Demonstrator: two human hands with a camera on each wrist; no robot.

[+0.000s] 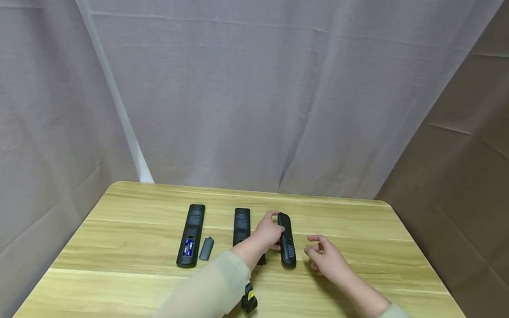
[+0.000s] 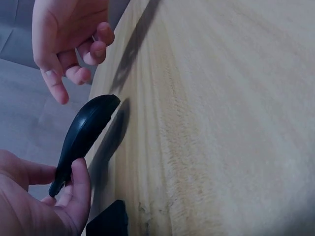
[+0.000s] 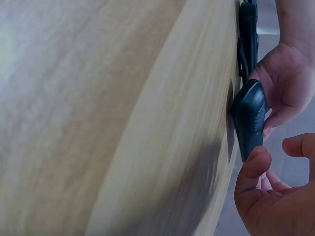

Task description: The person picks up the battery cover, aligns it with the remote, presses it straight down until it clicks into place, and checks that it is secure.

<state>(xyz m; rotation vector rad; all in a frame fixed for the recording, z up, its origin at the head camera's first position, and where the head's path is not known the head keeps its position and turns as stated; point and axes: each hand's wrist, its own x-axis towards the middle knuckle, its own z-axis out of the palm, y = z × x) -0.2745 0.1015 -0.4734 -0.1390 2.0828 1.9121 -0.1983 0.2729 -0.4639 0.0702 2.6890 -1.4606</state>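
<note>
My left hand [image 1: 267,232] holds a black remote control [image 1: 287,249] between thumb and fingers. In the left wrist view, the curved remote [image 2: 84,129] is tilted, raised at the far end, its shadow falling on the wood beside it. Small print shows on its back in the head view. To its right, my right hand [image 1: 328,262] holds nothing, its fingers loosely bent just short of the remote. A second black remote [image 1: 242,221] lies left of my left hand, its lower part hidden behind the hand and forearm.
On the left of the wooden table [image 1: 125,229] lies another remote [image 1: 193,232], blue batteries [image 1: 188,247] showing in its uncovered compartment. A loose dark battery cover [image 1: 206,248] lies beside it. Grey curtains [image 1: 240,105] hang behind the table and at its sides.
</note>
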